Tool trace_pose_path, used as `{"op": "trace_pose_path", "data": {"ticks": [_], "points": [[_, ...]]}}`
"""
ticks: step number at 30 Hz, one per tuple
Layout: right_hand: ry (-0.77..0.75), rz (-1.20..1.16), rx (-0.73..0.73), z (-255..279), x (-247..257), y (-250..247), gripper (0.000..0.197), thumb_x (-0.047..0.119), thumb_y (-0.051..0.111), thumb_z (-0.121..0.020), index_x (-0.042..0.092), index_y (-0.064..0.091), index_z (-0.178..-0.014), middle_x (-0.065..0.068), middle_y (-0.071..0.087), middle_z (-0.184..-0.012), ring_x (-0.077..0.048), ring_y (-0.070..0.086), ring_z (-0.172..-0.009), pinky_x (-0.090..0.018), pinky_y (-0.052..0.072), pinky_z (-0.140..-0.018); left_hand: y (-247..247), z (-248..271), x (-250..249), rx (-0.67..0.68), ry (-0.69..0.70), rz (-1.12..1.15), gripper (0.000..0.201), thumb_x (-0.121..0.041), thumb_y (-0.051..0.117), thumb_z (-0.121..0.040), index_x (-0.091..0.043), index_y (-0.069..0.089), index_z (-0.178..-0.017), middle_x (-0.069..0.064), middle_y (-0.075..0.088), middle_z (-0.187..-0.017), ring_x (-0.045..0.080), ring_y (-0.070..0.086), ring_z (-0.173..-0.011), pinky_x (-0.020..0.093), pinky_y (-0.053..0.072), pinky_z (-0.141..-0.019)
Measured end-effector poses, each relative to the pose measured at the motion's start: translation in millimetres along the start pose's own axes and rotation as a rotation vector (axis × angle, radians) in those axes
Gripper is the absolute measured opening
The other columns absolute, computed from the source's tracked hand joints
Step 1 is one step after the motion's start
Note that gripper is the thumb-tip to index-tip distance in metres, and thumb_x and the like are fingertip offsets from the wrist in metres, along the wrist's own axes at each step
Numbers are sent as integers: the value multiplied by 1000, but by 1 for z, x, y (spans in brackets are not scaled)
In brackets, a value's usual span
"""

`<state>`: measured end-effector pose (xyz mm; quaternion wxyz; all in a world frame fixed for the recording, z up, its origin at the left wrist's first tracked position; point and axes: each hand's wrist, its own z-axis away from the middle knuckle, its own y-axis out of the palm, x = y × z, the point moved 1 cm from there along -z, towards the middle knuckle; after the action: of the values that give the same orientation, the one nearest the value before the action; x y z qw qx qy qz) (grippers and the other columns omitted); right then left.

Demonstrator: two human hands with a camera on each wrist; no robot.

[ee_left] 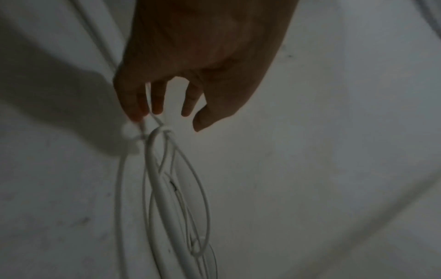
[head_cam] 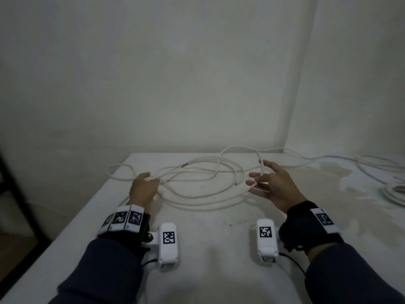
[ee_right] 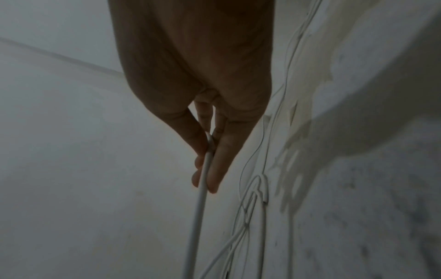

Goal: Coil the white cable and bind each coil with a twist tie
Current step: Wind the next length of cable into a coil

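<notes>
The white cable [head_cam: 197, 197] lies in several loose, wide loops on the white table [head_cam: 208, 238]. My left hand [head_cam: 154, 181] grips the gathered strands at the left side of the loops. In the left wrist view the strands [ee_left: 155, 169] meet at the fingertips of that hand [ee_left: 155, 111]. My right hand [head_cam: 260, 176] is at the right side of the loops with fingers spread. One strand [ee_right: 198, 207] runs between the digits of the right hand [ee_right: 206, 169], which pinch it. A short dark piece [head_cam: 185, 165] sits among the loops. I cannot tell what it is.
More cable [head_cam: 328, 159] trails off along the back right of the table. A second bundle of white cable [head_cam: 394, 194] lies at the right edge. The table's left edge [head_cam: 72, 222] drops to a dark floor. Walls close in behind and to the right.
</notes>
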<state>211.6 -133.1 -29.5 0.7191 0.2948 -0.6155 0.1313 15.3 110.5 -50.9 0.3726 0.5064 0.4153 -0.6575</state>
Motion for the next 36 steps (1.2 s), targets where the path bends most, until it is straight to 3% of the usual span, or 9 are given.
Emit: {"op": "trace_pose_path", "data": {"ticks": [2, 4, 6, 8, 13, 18, 23, 30, 36], "points": [[-5, -108, -11, -2, -5, 7, 56, -17, 42, -89, 16, 45, -133, -18, 62, -102, -31, 68, -84, -38, 57, -66, -8, 16, -11, -13, 127, -173, 18, -21, 60, -90, -5, 64, -98, 17, 67, -105, 27, 64, -85, 32, 54, -79], [-4, -231, -15, -2, -10, 15, 56, -17, 41, -90, 16, 43, -135, -18, 61, -103, -30, 67, -86, -37, 59, -62, -6, 45, -20, 312, 47, -204, 30, -28, 56, -94, -6, 65, -75, 9, 70, -73, 13, 59, -53, 19, 47, -53], [7, -335, -19, -3, -14, 23, 56, -17, 41, -90, 15, 42, -135, -17, 61, -103, -30, 67, -87, -34, 59, -57, 0, 74, -23, 737, -102, -249, 41, -39, 51, -94, -6, 70, -80, 7, 71, -71, 9, 61, -52, 15, 47, -51], [25, -391, -6, -3, -20, 31, 55, -17, 42, -90, 14, 43, -136, -16, 61, -103, -29, 67, -85, -32, 58, -56, 9, 79, -18, 905, -167, -106, 42, -41, 49, -94, -3, 66, -99, 14, 74, -89, 17, 70, -69, 21, 55, -66], [71, -372, 58, 4, -37, 41, 54, -15, 41, -90, 11, 45, -137, -18, 60, -103, -28, 65, -86, -30, 58, -57, 38, 63, 2, 564, -214, 585, 25, -17, 41, -102, 5, 52, -102, 24, 65, -108, 29, 68, -88, 34, 60, -72], [106, -320, 54, 0, -46, 33, 53, -12, 42, -92, 14, 48, -137, -16, 60, -93, -19, 58, -64, -29, 56, -60, 39, 46, 20, 229, -194, 1056, 15, 7, 34, -98, -5, 42, -103, 23, 57, -93, 24, 58, -73, 30, 58, -52], [104, -298, 87, -5, -53, 34, 43, 0, 39, -98, 18, 53, -134, -5, 46, -70, -10, 41, -46, -25, 42, -58, 43, 38, 27, 296, -113, 904, 18, -6, 34, -102, -14, 42, -116, 13, 53, -83, 9, 39, -45, 18, 43, -43], [63, -46, 146, 7, -50, 51, 26, 38, 59, -91, 19, 75, -97, 2, 38, -64, -9, 28, -52, -24, 26, -53, 47, 40, 25, 450, -7, 736, 26, -14, 33, -103, -27, 53, -114, -2, 42, -56, 5, 24, -38, 16, 23, -37], [-139, 250, 134, 18, -49, 54, 8, 10, 76, -75, 8, 75, -84, 10, 61, -60, -3, 41, -50, -20, 31, -54, 49, 54, 19, 579, 40, 528, 11, -20, 45, -99, -14, 46, -90, 0, 41, -55, 5, 22, -32, 16, 20, -34]]}}
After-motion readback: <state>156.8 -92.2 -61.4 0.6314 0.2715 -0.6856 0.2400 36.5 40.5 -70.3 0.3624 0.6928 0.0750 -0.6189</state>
